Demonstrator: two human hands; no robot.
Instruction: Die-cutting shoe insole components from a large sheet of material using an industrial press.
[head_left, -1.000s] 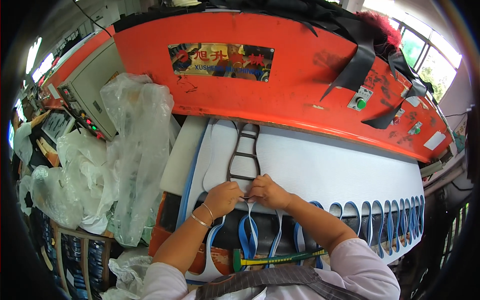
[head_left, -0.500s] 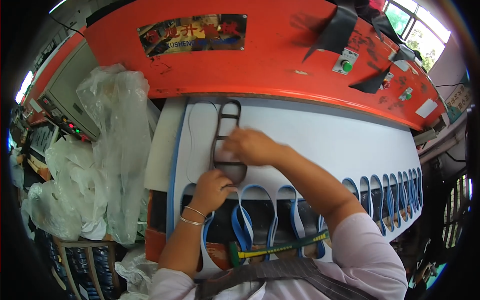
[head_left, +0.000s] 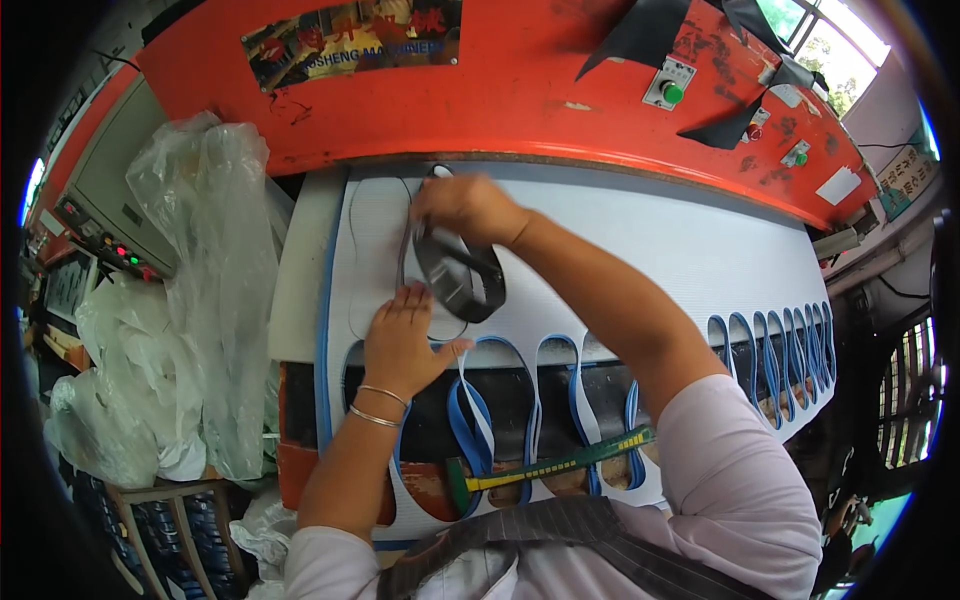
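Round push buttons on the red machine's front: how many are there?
3: a green round button at left, a red round button in the middle, a second green round button at right. Hanging black strips may hide more.

Cutting die [head_left: 492,288] over the sheet [head_left: 600,270], machine [head_left: 380,120] behind, hammer [head_left: 560,467] in front, plastic bags [head_left: 205,300] to the left.

A bright window [head_left: 838,60] (barred) adjoins the pale wall [head_left: 890,112].
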